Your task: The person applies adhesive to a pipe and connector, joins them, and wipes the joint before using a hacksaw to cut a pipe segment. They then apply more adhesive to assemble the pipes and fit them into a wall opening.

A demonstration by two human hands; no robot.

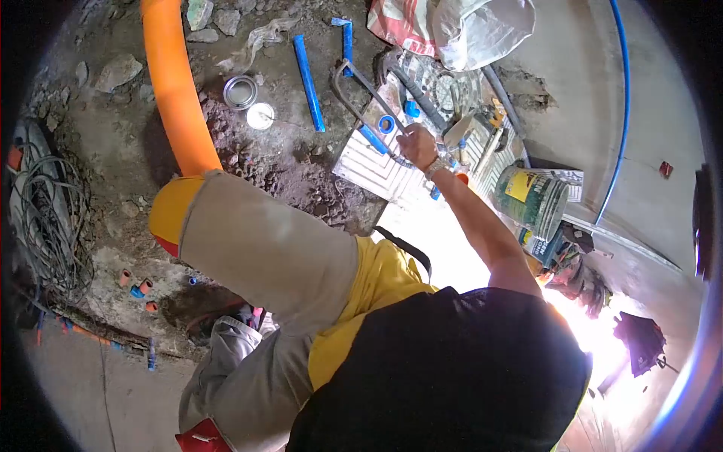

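My right hand [420, 145] is closed around one end of a hacksaw [382, 99], whose thin metal frame reaches up and to the left, over the edge of the littered board. Just left of the hand lie a short blue piece [373, 139] and a blue ring-shaped fitting [386, 124]. Right beside the fingers is a trowel [457, 131], among other tools. Above the hand a dark grey bar [419, 98] lies across the board, with a small blue fitting [411, 109] against it. My left hand is not in view.
A thick orange pipe [172, 83] rises by my knee. Blue pipe lengths [309, 83] and an open can [240, 93] lie on rough soil. A green bucket [531, 200] lies tipped on the right. Coiled cables [49, 218] sit far left; white sacks [482, 34] stand at the top.
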